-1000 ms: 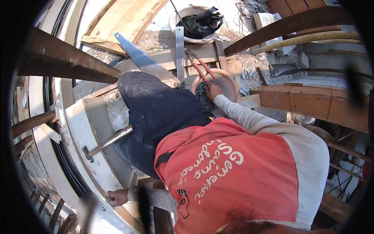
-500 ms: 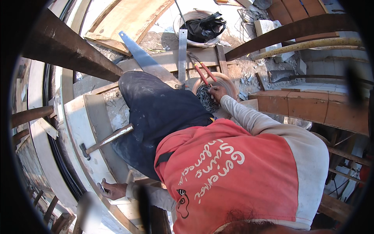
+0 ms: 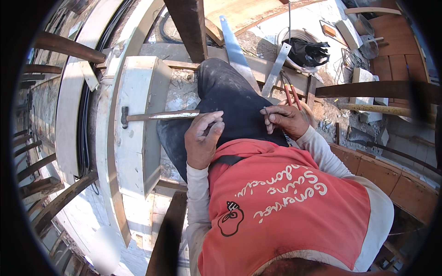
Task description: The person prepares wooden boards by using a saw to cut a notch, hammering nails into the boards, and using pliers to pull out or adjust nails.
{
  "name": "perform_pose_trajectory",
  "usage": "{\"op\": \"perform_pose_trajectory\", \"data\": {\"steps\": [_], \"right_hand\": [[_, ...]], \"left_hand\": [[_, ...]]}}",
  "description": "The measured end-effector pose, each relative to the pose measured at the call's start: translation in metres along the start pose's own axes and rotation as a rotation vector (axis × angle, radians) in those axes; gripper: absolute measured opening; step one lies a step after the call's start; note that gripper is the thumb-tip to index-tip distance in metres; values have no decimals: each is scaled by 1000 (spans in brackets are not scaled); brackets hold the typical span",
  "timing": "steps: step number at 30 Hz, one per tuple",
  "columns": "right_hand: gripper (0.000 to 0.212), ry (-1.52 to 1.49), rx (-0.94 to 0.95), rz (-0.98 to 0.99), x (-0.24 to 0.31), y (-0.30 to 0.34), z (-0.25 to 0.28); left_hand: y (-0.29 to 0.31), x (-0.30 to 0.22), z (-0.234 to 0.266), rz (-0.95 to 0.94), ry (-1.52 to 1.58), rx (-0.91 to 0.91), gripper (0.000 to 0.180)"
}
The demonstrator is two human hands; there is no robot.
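My left hand [image 3: 201, 141] is raised over my lap, fingers half curled and thumb apart, with nothing seen in it. Beside its fingers ends the wooden handle of a hammer [image 3: 161, 116], which lies across my dark-trousered thigh with its head over a pale timber beam [image 3: 131, 138]. My right hand [image 3: 289, 120] pinches a thin nail [image 3: 265, 113] between thumb and fingertips. Behind that hand, the nail bucket [image 3: 311, 115] shows only part of its rim; its contents are hidden. Red-handled pincers [image 3: 291, 92] lean at the bucket.
A handsaw [image 3: 237, 57] and a flat metal blade [image 3: 276, 69] lie beyond my knee. Farther off stands a white bucket [image 3: 301, 34] with black plastic in it. A dark post [image 3: 186, 27] rises ahead; a dark bar [image 3: 373, 89] crosses at right. Black cables [image 3: 85, 124] run along the left.
My right hand has come out of the nail bucket to my lap, pinching a nail. My left hand has risen from the lower left to beside the hammer handle. The view has shifted.
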State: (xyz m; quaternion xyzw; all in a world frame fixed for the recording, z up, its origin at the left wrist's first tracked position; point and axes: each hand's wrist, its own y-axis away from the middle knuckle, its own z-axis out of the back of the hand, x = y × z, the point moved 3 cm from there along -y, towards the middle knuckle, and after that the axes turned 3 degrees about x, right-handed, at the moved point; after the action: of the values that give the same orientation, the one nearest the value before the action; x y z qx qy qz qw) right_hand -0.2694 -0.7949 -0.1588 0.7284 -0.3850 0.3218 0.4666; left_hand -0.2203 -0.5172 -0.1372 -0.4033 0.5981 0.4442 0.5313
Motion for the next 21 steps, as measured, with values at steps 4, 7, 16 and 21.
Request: {"op": "perform_pose_trajectory", "data": {"steps": [4,7,16,21], "right_hand": [[23,-3,227,55,17,-55,-79],[21,-93,401,17,13,-88,-120],[44,1312,326,422,-68,-197,-153],[36,1223,365,323,-40,-195,-159]], "left_hand": [[2,1,-7,-115,-102,25,25],[21,17,10,-18,391,-113,21],[59,81,134,-160,88,-947,21],[49,92,187,-90,-287,-1067,16]]}}
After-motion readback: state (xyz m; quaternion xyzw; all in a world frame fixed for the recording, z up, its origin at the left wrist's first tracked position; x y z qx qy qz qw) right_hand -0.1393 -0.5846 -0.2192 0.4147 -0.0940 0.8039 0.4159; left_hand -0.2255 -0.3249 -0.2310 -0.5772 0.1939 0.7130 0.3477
